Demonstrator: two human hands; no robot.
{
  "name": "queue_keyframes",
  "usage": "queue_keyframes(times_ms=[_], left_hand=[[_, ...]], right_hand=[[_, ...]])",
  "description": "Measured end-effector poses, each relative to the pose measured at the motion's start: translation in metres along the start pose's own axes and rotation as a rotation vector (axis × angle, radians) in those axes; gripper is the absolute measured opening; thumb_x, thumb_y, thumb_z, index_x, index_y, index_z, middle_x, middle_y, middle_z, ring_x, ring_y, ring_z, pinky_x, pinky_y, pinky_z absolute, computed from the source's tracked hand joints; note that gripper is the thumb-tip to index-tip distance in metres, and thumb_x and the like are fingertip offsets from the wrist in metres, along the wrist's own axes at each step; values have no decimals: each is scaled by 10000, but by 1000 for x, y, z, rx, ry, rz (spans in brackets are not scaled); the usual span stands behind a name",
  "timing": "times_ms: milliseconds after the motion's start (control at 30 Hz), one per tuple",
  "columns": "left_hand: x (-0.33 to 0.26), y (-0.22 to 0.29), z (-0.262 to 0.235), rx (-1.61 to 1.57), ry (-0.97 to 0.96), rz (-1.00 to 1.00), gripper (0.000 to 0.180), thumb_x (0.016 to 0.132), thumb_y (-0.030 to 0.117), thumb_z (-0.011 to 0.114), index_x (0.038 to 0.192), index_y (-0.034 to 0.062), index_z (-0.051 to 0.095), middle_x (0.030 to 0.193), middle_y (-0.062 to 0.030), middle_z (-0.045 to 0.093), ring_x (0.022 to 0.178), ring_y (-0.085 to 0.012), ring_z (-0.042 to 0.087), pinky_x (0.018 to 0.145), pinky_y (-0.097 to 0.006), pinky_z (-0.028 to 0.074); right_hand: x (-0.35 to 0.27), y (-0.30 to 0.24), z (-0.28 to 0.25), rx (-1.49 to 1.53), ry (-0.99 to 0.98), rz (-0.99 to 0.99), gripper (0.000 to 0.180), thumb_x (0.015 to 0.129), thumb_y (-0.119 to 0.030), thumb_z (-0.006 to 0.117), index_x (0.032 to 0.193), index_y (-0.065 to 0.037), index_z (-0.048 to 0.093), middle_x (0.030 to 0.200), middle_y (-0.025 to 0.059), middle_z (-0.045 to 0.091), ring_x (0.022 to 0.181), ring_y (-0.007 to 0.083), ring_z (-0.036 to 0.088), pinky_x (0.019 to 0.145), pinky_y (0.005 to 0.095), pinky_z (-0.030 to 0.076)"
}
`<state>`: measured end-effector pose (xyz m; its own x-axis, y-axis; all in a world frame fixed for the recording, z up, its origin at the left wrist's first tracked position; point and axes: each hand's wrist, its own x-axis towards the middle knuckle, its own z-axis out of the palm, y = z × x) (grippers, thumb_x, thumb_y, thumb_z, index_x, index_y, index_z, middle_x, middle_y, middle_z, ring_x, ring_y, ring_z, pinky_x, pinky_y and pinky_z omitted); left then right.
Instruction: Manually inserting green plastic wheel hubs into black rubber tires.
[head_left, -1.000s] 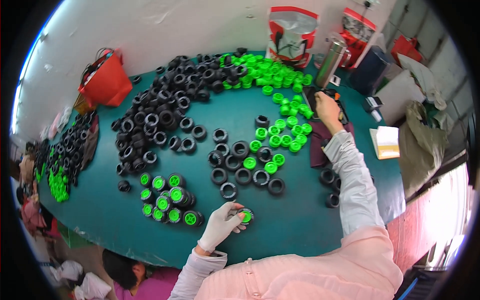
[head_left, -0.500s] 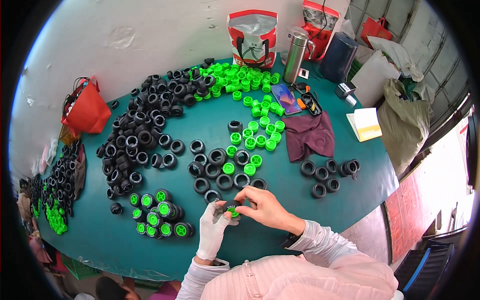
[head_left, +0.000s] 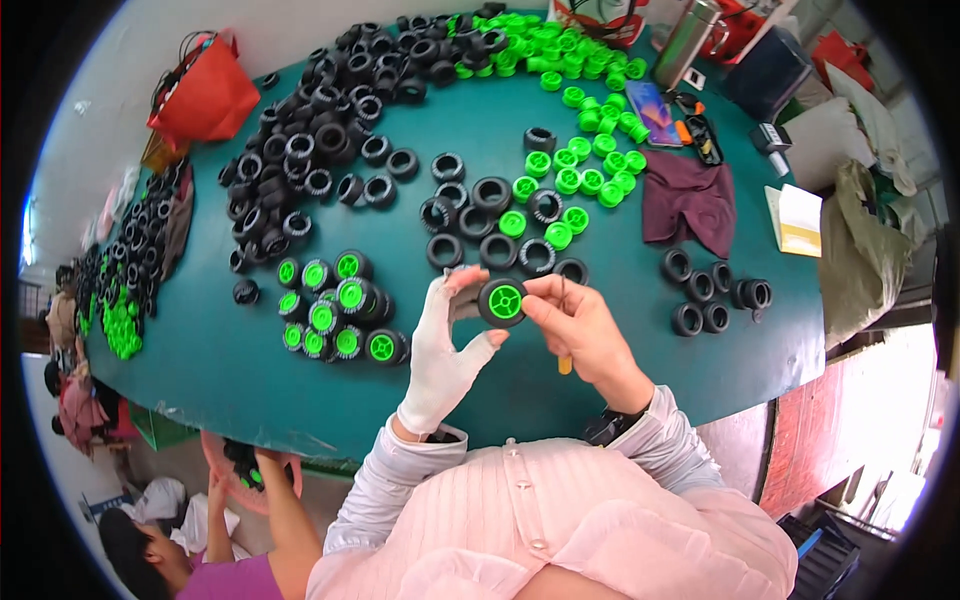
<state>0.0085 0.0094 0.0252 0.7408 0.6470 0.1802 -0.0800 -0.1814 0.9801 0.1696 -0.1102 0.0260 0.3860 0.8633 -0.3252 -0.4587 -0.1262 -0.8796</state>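
Head view: both hands point(head_left: 445, 345) pinch round ridged rubber wheel point(head_left: 502, 301).

**Rubber, plastic, cloth on a matt green top**

Wheel point(head_left: 502, 301) between both hands: matt black rubber-looking tyre w/ glossy bright-green plastic hub. Left hand point(head_left: 446, 350) in a white knit cloth glove, slightly fuzzy; right hand point(head_left: 580, 325) bare. Loose tyres point(head_left: 300, 150): same dull black, ribbed tread. Loose hubs point(head_left: 590, 175): smooth, shiny plastic. Table point(head_left: 200, 370): teal, matt, smooth sheet. Rag point(head_left: 690, 205): maroon cloth, soft, creased. Flask point(head_left: 690, 40): brushed metal, some sheen. Bag point(head_left: 205, 95): red, thin glossy plastic. Shirt sleeves point(head_left: 660, 450): pale pink woven cloth, fine stripes.
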Motion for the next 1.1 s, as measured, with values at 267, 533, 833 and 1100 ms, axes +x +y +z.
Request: queue_keyframes(times_ms=[267, 533, 833, 1100], left_hand=[[-9, 10, -22, -502, -92, -325, 596, 1039, 233, 632, 1552, 26, 410, 1427, -151, 536, 1213, -269, 590, 1020, -354, 490], [-21, -16, -37, -1169, -133, -325, 644, 1047, 398, 582, 1541, 41, 372, 1459, -211, 520, 1077, -304, 647, 910, -388, 528], [-22, -16, -31, -1109, -62, -382, 556, 1075, 405, 534, 1506, 75, 415, 1425, -203, 544, 1049, -298, 641, 868, -378, 519], [-22, -31, -26, -1107, -147, -307, 500, 1068, 437, 539, 1449, 120, 475, 1347, -160, 575, 954, -262, 596, 807, -342, 471]], right_hand=[[-5, 8, 4, -326, 20, -46, 271, 1014, -196, 663, 1207, -6, 667, 949, 21, 729, 857, 54, 610, 729, 229, 472], [-8, 38, -17, -364, -31, 173, 216, 1018, -203, 632, 1123, -24, 692, 865, -3, 714, 625, 13, 456, 517, 207, 349], [-6, 37, -16, -373, -9, 187, 190, 1018, -180, 616, 1080, -23, 704, 809, -4, 705, 574, 14, 428, 492, 210, 329], [-4, 37, -17, -346, 0, 192, 182, 1020, -175, 612, 1069, -31, 712, 803, -3, 703, 537, 11, 418, 466, 202, 308]])
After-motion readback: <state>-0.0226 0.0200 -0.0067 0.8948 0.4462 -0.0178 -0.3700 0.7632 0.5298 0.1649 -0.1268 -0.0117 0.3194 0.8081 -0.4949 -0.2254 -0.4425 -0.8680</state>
